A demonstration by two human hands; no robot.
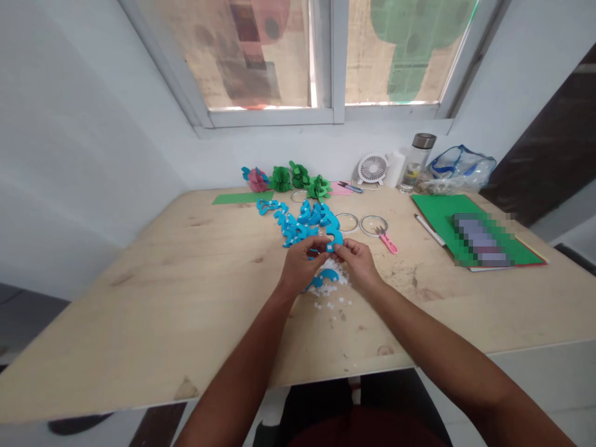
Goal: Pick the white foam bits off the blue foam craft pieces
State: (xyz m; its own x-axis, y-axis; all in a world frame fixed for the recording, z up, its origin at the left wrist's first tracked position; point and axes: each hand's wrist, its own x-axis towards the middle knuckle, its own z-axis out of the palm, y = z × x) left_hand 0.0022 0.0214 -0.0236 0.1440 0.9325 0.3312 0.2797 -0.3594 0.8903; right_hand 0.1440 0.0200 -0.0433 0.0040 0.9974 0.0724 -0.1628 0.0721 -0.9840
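Note:
Both hands pinch a blue curved paper piece (334, 237) that bears a small white square near its lower end. My left hand (302, 264) grips it from the left, and my right hand (359, 262) from the right, fingers closed near the square. Just beyond lies a pile of similar blue paper pieces (295, 230), many dotted with white squares. Below my hands, another blue curved piece (328, 274) rests among scattered white paper scraps (326, 290). My left hand partly covers that area.
Pink thread snips (386, 241) and tape rings (374, 225) lie to the right. Green sheets (437, 214) hold a blurred-out object (482, 239), with a white pen (429, 230) beside them. Paper flowers (280, 179), a small fan (372, 169) and a glass bottle (416, 164) line the wall.

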